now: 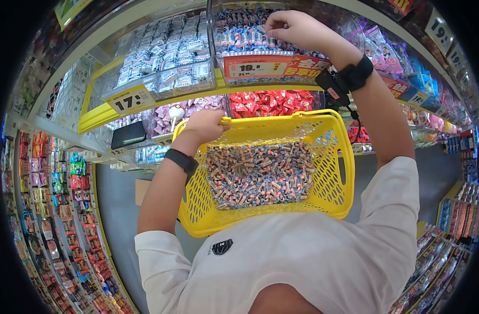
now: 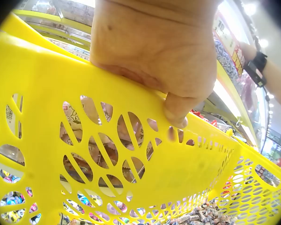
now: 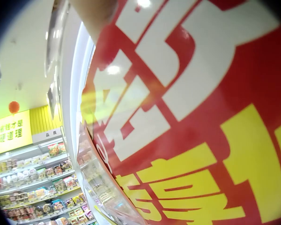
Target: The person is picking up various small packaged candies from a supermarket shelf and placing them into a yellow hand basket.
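My left hand grips the far rim of a yellow plastic basket, its thumb over the inner side, as the left wrist view also shows. A thick layer of small wrapped candies covers the basket's floor. My right hand is over a clear bin of blue-and-white wrapped candies, beyond the basket, with its fingers bent down toward them. Whether it holds a candy I cannot tell. In the right wrist view a red sign fills most of the picture.
Left of that bin is one with white-wrapped candies, above a 17.8 price tag. Red-wrapped candies lie on the lower shelf, behind the basket's rim. A black phone-like object sits near the left hand. Racks of packaged snacks stand at left.
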### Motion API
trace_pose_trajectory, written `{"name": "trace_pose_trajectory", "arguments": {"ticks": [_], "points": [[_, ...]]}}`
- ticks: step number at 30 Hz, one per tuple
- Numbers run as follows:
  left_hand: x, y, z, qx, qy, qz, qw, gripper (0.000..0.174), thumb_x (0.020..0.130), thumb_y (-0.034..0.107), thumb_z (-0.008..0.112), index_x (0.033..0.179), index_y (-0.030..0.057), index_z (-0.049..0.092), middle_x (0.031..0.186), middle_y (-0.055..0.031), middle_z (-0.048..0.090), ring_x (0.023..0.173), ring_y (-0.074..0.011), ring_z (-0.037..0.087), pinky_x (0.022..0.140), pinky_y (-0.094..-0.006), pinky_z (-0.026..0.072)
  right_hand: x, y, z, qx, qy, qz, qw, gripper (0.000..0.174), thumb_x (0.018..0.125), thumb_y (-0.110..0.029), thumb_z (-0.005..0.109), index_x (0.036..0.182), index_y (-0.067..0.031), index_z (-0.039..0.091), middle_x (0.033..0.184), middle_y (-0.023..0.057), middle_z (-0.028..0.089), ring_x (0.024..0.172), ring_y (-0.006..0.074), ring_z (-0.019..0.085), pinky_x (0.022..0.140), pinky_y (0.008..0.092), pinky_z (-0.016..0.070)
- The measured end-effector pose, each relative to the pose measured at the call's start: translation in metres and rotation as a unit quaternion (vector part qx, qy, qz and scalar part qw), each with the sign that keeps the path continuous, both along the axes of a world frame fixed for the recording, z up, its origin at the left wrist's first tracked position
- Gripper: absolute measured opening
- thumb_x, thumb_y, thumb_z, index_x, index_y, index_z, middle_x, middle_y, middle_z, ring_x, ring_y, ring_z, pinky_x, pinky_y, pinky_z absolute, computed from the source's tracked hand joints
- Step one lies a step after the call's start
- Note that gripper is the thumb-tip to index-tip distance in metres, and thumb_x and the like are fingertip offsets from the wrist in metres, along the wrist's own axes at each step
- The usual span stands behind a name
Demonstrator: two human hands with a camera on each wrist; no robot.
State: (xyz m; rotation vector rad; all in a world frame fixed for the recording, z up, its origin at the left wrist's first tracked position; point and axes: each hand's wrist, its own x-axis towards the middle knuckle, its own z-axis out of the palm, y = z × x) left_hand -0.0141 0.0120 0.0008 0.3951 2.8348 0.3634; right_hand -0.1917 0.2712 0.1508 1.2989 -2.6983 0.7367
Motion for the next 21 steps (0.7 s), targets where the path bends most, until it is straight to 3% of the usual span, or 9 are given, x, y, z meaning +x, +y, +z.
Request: {"name": "trace_pose_trajectory", "arguments": {"ticks": [3, 9, 12, 21], "points": [[0.000, -0.001, -0.001, 0.003, 0.005, 0.000, 1.000, 0.030, 0.085, 0.034, 0.068, 0.092, 0.0047, 0.062, 0.094, -0.0160, 0.066, 0.094, -0.0359, 0.062, 0.082, -0.0466, 0.0478, -0.003, 0.003, 0.002, 0.000, -0.073, -0.027, 0.997, 0.016, 0.087, -0.011, 0.066, 0.102, -0.0049, 0.065, 0.087, 0.0069, 0.066, 0.080, 0.0160, 0.062, 0.075, 0.0314, 0.0508], [0.000, 0.001, 0.001, -0.002, -0.004, 0.001, 1.000, 0.030, 0.085, 0.033, 0.068, 0.092, 0.0046, 0.062, 0.094, -0.0161, 0.065, 0.095, -0.0361, 0.062, 0.082, -0.0467, 0.0477, 0.008, -0.001, 0.008, 0.028, -0.040, -0.016, 0.999, 0.020, 0.083, -0.003, 0.061, 0.102, -0.0045, 0.064, 0.084, 0.0059, 0.065, 0.079, 0.0148, 0.062, 0.075, 0.0299, 0.0508], [0.000, 0.000, 0.001, -0.001, -0.004, 0.001, 1.000, 0.030, 0.085, 0.033, 0.068, 0.093, 0.0046, 0.061, 0.095, -0.0161, 0.065, 0.095, -0.0361, 0.062, 0.083, -0.0467, 0.0476, 0.001, 0.003, -0.002, -0.009, 0.011, 0.022, 1.000, 0.028, 0.074, 0.000, 0.063, 0.101, -0.0071, 0.066, 0.075, 0.0055, 0.063, 0.069, 0.0184, 0.061, 0.065, 0.0327, 0.0505], [0.000, 0.000, 0.001, -0.021, -0.003, 0.001, 1.000, 0.032, 0.085, 0.038, 0.067, 0.096, 0.0077, 0.065, 0.097, -0.0129, 0.067, 0.097, -0.0321, 0.064, 0.083, -0.0455, 0.0496, 0.003, 0.001, 0.001, 0.009, -0.039, -0.022, 0.999, 0.026, 0.075, 0.000, 0.063, 0.100, -0.0076, 0.066, 0.071, 0.0039, 0.061, 0.065, 0.0153, 0.060, 0.060, 0.0318, 0.0493]]}}
